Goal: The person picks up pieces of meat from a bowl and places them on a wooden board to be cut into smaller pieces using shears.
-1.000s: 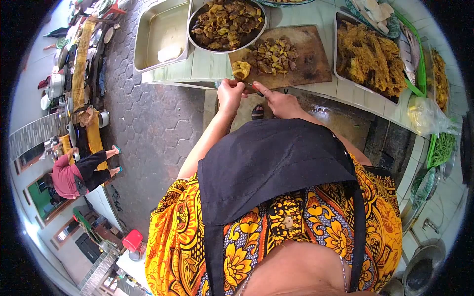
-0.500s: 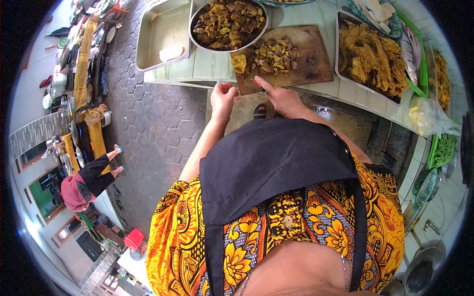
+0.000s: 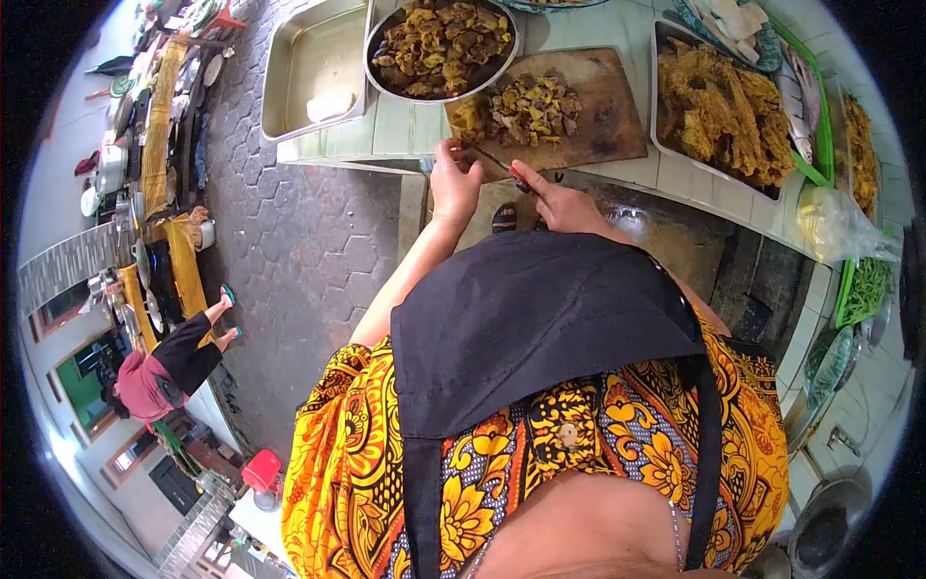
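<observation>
My right hand point(image 3: 569, 206) is closed round the red handle of a knife point(image 3: 521, 176), whose blade points up-left over the front edge of the wooden cutting board point(image 3: 612, 135). At the board's front left corner, my left hand point(image 3: 455, 185) is curled, with something small and brownish at its fingertips that I cannot make out. A yellow piece of food point(image 3: 469, 118) rests on the board's left side, just beyond the left fingers. Beside it lies a heap of chopped yellow-brown pieces point(image 3: 535, 108).
Behind the board stands an oval bowl of browned pieces point(image 3: 442, 48), with a metal tray point(image 3: 313, 72) to its left. Right of the board are a tray of fried food point(image 3: 723, 111) and a plastic bag point(image 3: 839, 222). A person point(image 3: 149, 381) is at far left.
My left hand has moved slightly right and up to the board's corner. My right hand has shifted a little right and down with the knife, whose blade shows more clearly.
</observation>
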Demonstrator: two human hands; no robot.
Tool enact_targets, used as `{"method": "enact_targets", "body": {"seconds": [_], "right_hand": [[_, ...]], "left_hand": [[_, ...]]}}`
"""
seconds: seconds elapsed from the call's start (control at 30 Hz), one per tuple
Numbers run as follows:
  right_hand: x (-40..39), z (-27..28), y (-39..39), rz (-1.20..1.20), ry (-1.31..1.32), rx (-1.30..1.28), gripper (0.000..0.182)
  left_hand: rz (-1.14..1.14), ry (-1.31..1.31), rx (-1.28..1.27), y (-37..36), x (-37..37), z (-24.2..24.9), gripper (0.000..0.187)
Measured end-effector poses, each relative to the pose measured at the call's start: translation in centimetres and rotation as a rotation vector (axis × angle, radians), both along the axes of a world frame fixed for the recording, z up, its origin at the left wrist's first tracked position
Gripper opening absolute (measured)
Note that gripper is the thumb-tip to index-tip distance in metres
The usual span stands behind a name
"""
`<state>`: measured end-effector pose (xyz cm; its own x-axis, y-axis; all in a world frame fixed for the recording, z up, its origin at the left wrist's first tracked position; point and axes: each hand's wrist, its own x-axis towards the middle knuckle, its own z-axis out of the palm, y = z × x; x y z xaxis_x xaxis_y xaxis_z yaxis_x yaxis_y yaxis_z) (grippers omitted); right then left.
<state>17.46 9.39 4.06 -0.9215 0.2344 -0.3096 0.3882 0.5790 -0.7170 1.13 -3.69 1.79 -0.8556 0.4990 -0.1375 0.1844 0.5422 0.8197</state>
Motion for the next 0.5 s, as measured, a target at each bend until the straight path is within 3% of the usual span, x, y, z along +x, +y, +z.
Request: {"method": "enact_targets", "body": {"seconds": [0.13, 0.23, 0.4, 0.5], "right_hand": [[0.2, -0.1, -0.1, 0.003, 0.058, 0.006, 0.069], [0.5, -0.5, 0.0, -0.002, 0.071, 0.021, 0.069], [1.3, -0.6, 0.4, -0.068, 0.015, 0.03, 0.068], [1.9, -0.9, 0.8, -0.109, 0.041, 0.088, 0.067]], "left_hand": [[-0.018, -0.073, 0.012, -0.7, -0.6, 0.0, 0.047], [-0.017, 0.012, -0.057, -0.8, -0.1, 0.7, 0.044], [-0.162, 0.311, 0.147, 1.5, 1.3, -0.5, 0.036], [-0.2, 0.408, 0.124, 1.8, 1.9, -1.1, 0.034]]}}
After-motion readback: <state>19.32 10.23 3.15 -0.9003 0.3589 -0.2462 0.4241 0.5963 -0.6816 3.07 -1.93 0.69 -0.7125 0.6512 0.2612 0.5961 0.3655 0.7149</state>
